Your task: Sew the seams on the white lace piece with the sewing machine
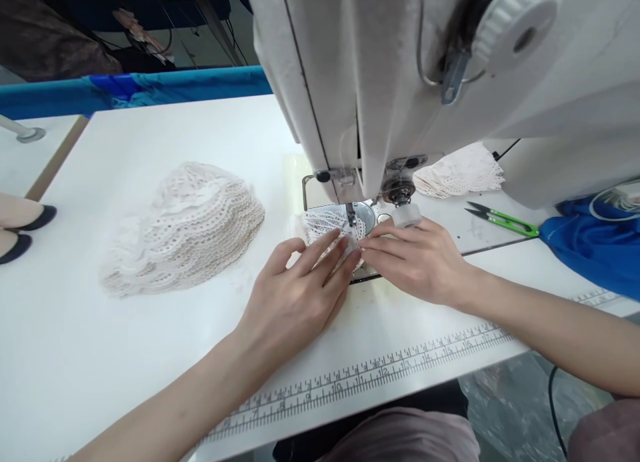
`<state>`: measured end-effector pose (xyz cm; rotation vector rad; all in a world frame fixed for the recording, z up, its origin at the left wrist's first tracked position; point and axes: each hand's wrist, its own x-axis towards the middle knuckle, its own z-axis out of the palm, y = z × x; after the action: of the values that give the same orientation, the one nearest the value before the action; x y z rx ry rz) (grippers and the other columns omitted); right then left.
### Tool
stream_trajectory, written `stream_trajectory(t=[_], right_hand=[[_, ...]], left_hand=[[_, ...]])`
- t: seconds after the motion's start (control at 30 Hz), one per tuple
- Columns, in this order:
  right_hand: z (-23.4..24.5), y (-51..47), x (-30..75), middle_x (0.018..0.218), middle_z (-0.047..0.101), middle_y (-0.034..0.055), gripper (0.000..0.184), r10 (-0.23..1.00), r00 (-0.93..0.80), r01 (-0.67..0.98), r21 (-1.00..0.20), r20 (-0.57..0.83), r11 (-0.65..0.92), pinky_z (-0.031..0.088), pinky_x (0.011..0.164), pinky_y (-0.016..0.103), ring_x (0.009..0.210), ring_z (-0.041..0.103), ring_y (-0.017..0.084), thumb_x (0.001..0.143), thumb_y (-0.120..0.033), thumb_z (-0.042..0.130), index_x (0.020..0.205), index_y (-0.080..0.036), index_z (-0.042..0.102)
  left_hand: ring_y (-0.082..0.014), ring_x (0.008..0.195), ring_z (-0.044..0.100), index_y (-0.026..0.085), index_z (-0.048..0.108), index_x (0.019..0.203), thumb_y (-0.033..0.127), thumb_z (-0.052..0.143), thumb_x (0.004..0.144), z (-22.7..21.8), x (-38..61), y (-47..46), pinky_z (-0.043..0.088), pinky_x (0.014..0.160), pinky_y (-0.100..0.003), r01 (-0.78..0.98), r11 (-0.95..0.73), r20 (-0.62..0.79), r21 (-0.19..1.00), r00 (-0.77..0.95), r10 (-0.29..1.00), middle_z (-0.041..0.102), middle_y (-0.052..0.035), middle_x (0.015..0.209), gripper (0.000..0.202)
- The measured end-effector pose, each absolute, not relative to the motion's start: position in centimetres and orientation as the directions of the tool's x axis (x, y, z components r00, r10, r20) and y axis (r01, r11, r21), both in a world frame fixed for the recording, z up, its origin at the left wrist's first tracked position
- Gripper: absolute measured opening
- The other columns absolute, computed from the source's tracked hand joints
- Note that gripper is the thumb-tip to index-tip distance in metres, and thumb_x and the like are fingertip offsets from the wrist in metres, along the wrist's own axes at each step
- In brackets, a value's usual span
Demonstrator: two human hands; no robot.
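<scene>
A piece of white lace point(319, 222) lies on the sewing machine's bed, its upper edge at the presser foot point(351, 215). My left hand point(295, 292) rests on the lace from the front left, fingers stretched and a little apart. Close beside it, my right hand point(420, 261) has its fingertips pressed together at the lace's right edge, just in front of the foot. The fingers cover part of the lace, so its full shape is hidden. The sewing machine point(340, 82) stands over both hands.
A pile of white lace pieces point(195, 229) lies left on the table. More lace point(463, 172) sits behind the needle area. Green-handled thread snips point(505, 221) and blue fabric point(595, 242) are at right. A ruler strip point(360, 379) runs along the front edge.
</scene>
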<state>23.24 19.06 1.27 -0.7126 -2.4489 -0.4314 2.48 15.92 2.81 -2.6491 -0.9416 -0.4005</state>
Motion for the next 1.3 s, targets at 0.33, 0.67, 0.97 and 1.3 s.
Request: stream_trajectory(t=[0.33, 0.67, 0.97, 1.3], right_hand=[[1.2, 19.4, 23.2, 0.088, 0.074, -0.0044, 0.024, 0.398, -0.705, 0.585, 0.163, 0.586, 0.795, 0.041, 0.072, 0.03, 0.083, 0.062, 0.013, 0.091, -0.006, 0.05, 0.079, -0.019, 0.067], [1.1, 20.4, 22.9, 0.076, 0.071, -0.0043, 0.024, 0.407, -0.678, 0.636, 0.211, 0.612, 0.742, 0.044, 0.074, 0.028, 0.067, 0.054, 0.012, 0.085, -0.001, 0.053, 0.073, -0.017, 0.066], [1.2, 19.5, 23.4, 0.099, 0.073, 0.0003, 0.018, 0.427, -0.714, 0.587, 0.142, 0.555, 0.797, 0.045, 0.086, 0.033, 0.089, 0.061, 0.015, 0.093, -0.022, 0.053, 0.093, -0.016, 0.07], [1.1, 19.4, 23.4, 0.101, 0.073, 0.002, 0.019, 0.452, -0.711, 0.59, 0.109, 0.539, 0.8, 0.044, 0.092, 0.036, 0.094, 0.064, 0.017, 0.093, -0.022, 0.053, 0.098, -0.014, 0.07]], left_hand=[[-0.0287, 0.117, 0.058, 0.017, 0.06, 0.117, 0.011, 0.05, 0.09, 2.5, 2.4, 16.6, 0.042, 0.084, -0.044, 0.665, -0.727, 0.374, -0.171, 0.727, 0.576, 0.067, -0.0095, 0.117, 0.03], [-0.0258, 0.118, 0.057, 0.024, 0.059, 0.117, 0.017, 0.044, 0.095, 1.9, 2.4, 18.1, 0.041, 0.086, -0.047, 0.723, -0.68, 0.351, -0.123, 0.673, 0.651, 0.066, -0.0072, 0.119, 0.028], [-0.0258, 0.112, 0.062, 0.018, 0.061, 0.114, 0.018, 0.05, 0.093, 2.4, 2.7, 16.1, 0.041, 0.084, -0.045, 0.694, -0.696, 0.412, -0.184, 0.698, 0.586, 0.069, -0.0082, 0.114, 0.024], [-0.0269, 0.107, 0.064, 0.019, 0.062, 0.114, 0.017, 0.051, 0.092, 2.4, 2.6, 16.2, 0.043, 0.087, -0.046, 0.699, -0.706, 0.414, -0.109, 0.678, 0.607, 0.069, -0.0074, 0.114, 0.025]])
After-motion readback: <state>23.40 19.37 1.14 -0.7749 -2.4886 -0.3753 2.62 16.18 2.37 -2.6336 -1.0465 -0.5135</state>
